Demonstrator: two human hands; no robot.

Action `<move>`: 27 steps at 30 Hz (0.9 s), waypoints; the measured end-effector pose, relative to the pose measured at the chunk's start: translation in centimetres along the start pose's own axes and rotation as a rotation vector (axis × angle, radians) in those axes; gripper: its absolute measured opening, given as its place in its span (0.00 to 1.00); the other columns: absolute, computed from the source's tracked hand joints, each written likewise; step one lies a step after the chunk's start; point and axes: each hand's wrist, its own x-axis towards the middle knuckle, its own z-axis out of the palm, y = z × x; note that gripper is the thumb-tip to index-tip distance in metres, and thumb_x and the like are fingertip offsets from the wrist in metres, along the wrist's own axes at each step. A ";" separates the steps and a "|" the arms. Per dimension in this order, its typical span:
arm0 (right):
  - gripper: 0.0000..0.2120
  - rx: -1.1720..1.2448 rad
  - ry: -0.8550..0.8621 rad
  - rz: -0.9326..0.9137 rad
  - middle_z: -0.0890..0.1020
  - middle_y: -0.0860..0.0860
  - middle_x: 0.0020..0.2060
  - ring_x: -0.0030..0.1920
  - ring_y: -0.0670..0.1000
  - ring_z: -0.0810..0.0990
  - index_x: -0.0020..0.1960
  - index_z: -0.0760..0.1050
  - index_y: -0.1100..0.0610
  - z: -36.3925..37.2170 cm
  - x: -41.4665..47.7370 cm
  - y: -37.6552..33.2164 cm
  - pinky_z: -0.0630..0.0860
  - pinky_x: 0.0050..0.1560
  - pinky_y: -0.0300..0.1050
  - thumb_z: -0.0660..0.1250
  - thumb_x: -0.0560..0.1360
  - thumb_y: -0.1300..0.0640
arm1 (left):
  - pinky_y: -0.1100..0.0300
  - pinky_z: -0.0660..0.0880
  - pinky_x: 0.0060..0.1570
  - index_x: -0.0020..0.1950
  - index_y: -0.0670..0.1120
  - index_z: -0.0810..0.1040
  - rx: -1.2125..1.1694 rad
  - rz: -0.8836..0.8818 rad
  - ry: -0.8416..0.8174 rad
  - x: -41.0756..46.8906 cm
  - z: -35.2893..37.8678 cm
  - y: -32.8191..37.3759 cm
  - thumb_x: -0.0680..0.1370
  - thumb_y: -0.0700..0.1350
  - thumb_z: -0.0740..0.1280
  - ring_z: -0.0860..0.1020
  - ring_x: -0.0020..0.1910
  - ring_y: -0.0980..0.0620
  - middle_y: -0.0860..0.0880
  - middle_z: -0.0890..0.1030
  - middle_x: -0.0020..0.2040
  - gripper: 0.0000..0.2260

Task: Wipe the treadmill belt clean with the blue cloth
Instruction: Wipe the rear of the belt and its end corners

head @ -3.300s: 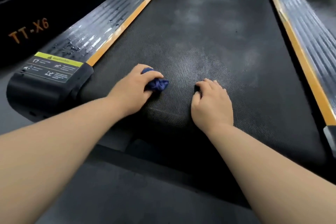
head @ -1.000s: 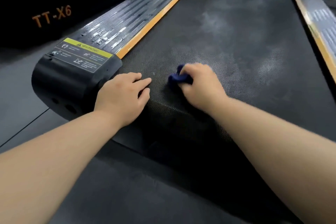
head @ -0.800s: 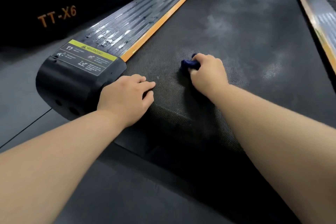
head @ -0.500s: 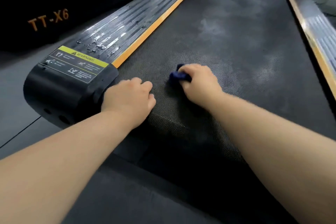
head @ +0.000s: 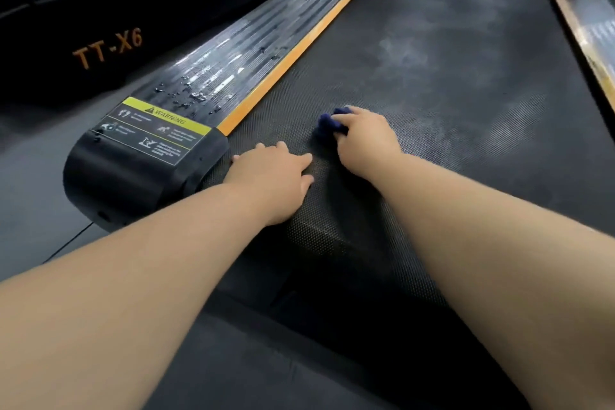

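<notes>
Two bare forearms reach forward over the dark floor. The left hand (head: 269, 176) lies flat on the near end of the treadmill belt (head: 466, 150), its grip open and fingers spread, close to the black end cap (head: 126, 183) with its yellow warning label (head: 156, 133). Just beyond, the right hand (head: 366, 140) has its grip closed round the bunched blue cloth (head: 327, 125), pressing it on the belt. Water droplets (head: 193, 96) sit on the ribbed left side rail (head: 253, 53), edged by an orange strip (head: 299, 46). Farther up, pale smudges (head: 399, 53) mark the belt. At far left, orange TT-X6 lettering (head: 108, 48) shows on a neighbouring machine.
</notes>
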 end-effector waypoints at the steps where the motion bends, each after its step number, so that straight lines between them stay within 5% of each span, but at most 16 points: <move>1: 0.15 0.008 0.008 0.041 0.70 0.43 0.67 0.66 0.54 0.69 0.60 0.75 0.41 0.3 0.3 -0.4 0.70 0.61 0.48 0.61 0.76 0.53 | 0.39 0.62 0.68 0.76 0.57 0.56 -0.034 0.024 -0.004 -0.4 -0.1 -0.4 0.82 0.56 0.49 0.56 0.75 0.39 0.46 0.56 0.77 0.22; 4: 0.15 0.098 0.080 0.003 0.74 0.45 0.63 0.64 0.56 0.71 0.59 0.77 0.43 0.6 -2.5 -0.8 0.70 0.62 0.52 0.61 0.75 0.52 | 0.44 0.52 0.73 0.76 0.54 0.59 -0.104 0.056 0.193 -2.1 1.6 -2.8 0.81 0.56 0.52 0.54 0.76 0.48 0.49 0.56 0.78 0.23; 7: 0.15 0.181 0.092 -0.199 0.79 0.43 0.58 0.58 0.56 0.76 0.55 0.79 0.43 0.8 -8.5 -2.2 0.73 0.58 0.52 0.61 0.71 0.50 | 0.39 0.51 0.71 0.69 0.49 0.72 -0.047 -0.051 0.523 -3.4 4.0 -5.5 0.77 0.57 0.54 0.60 0.73 0.43 0.43 0.65 0.73 0.24; 12: 0.16 0.147 0.043 -0.372 0.78 0.43 0.61 0.61 0.54 0.75 0.57 0.79 0.43 0.3 -12.0 -3.1 0.70 0.62 0.53 0.61 0.72 0.49 | 0.42 0.49 0.72 0.71 0.53 0.70 -0.144 -0.096 0.505 -4.4 5.4 -6.5 0.77 0.58 0.52 0.58 0.74 0.39 0.41 0.63 0.74 0.25; 18: 0.15 0.177 0.077 -0.029 0.75 0.43 0.65 0.65 0.54 0.71 0.57 0.79 0.41 1.5 -7.8 -5.6 0.69 0.64 0.51 0.64 0.73 0.54 | 0.44 0.45 0.73 0.71 0.48 0.69 -0.216 -0.128 0.561 -6.0 7.0 -8.0 0.78 0.53 0.62 0.54 0.75 0.40 0.39 0.58 0.76 0.22; 24: 0.17 0.094 0.124 -0.377 0.79 0.44 0.60 0.56 0.55 0.77 0.55 0.81 0.44 1.5 -14.2 -6.6 0.73 0.56 0.51 0.63 0.68 0.53 | 0.43 0.54 0.71 0.69 0.42 0.70 -0.193 -0.040 0.551 -6.5 6.7 -9.1 0.78 0.53 0.53 0.59 0.73 0.38 0.37 0.62 0.74 0.24; 27: 0.15 0.118 0.125 -0.185 0.75 0.42 0.64 0.64 0.54 0.73 0.57 0.79 0.42 1.2 -8.8 -5.9 0.70 0.63 0.52 0.62 0.74 0.53 | 0.47 0.53 0.72 0.71 0.39 0.67 -0.194 -0.027 0.570 -6.7 6.9 -9.7 0.80 0.45 0.57 0.59 0.74 0.41 0.39 0.61 0.75 0.20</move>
